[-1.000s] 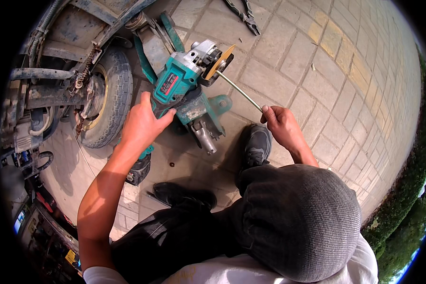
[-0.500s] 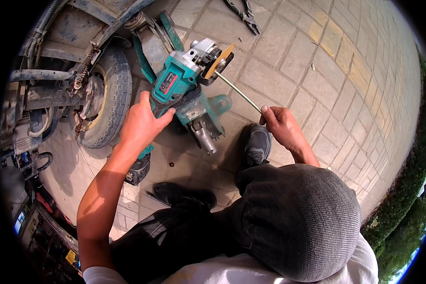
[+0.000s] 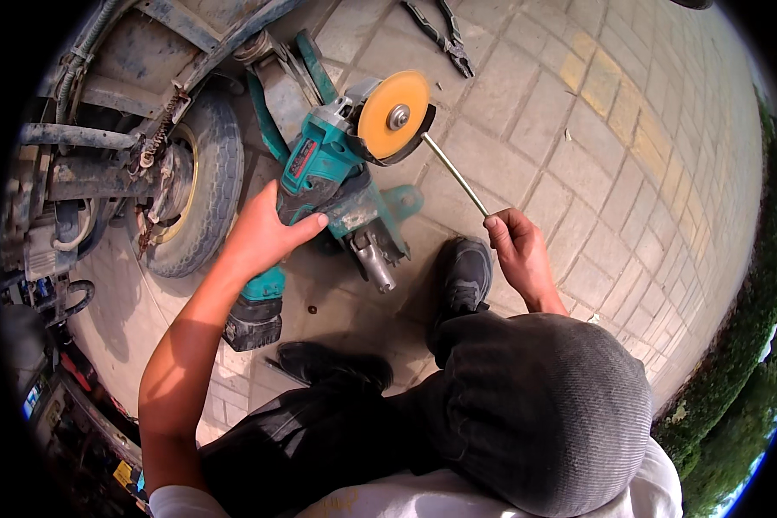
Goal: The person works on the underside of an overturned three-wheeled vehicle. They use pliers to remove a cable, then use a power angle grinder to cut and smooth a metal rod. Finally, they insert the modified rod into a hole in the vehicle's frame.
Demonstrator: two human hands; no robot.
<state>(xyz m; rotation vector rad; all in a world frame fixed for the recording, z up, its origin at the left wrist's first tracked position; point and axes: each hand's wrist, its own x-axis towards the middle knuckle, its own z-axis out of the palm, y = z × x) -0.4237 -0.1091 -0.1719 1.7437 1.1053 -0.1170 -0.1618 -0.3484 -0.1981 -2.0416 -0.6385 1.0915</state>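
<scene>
Two bare hands work over a grey paved floor (image 3: 578,129). One small red-and-dark rectangular label sits on the upper face of the teal cordless angle grinder (image 3: 319,168), at about 11 o'clock from the picture's middle; its print is too small to make out. At the lower left rim, near 8 o'clock, a small yellow tag (image 3: 123,473) shows among dark gear.

The left hand (image 3: 263,233) is wrapped around the grinder's body, fingers curled over the top and thumb stretched toward the head, a full closed hold. The grinder's black battery block (image 3: 252,324) juts out below the wrist, toward 7 o'clock. Its round orange disc (image 3: 393,114) faces up at 12 o'clock, with a metal nut at the centre and a dark guard behind it.

The right hand (image 3: 516,255) is closed in a fist on the near end of a thin grey metal rod (image 3: 454,173). The rod runs up toward 11 o'clock and its far end meets the disc's lower edge.

Under the grinder lies a teal metal bracket (image 3: 380,216) with a steel cylinder. A worn rubber wheel (image 3: 200,186) on a rusty vehicle frame stands at 9 o'clock. Dark pliers (image 3: 445,34) lie at 12 o'clock on the paving. A black shoe (image 3: 466,274) rests just left of the right hand, and a grey knitted cap (image 3: 544,414) fills the lower centre.
</scene>
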